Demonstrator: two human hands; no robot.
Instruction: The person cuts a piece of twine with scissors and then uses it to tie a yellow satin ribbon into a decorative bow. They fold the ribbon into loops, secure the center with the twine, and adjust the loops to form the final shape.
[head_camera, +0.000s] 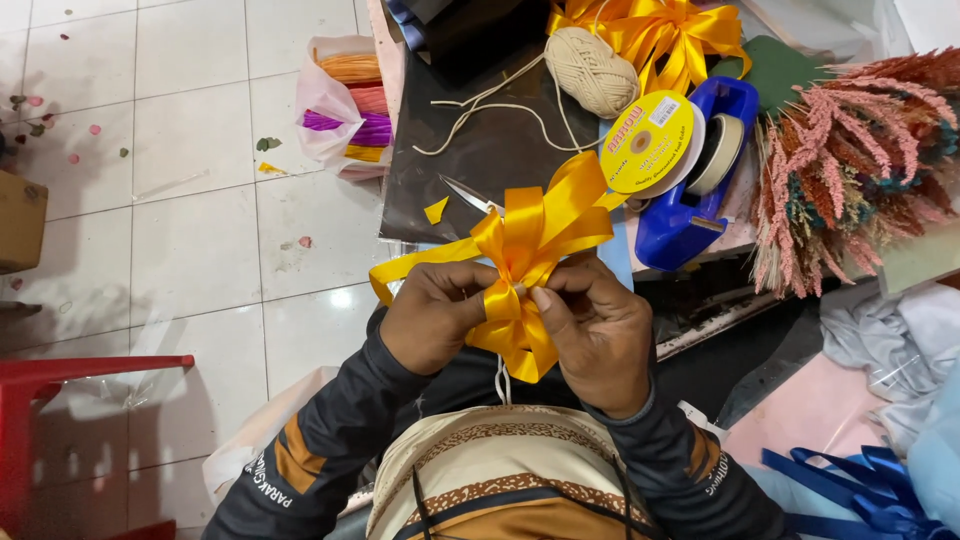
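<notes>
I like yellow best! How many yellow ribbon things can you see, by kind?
Yellow ribbon bows: 2, one pinched at its middle by the left hand and right hand, one at the top of the table
Yellow ribbon spools: 1
Yellow ribbon scraps: 1
Total: 4

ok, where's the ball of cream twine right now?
Head view, top centre: the ball of cream twine sits on the dark sheet, just left of the yellow ribbon spool, beyond both hands.
</notes>
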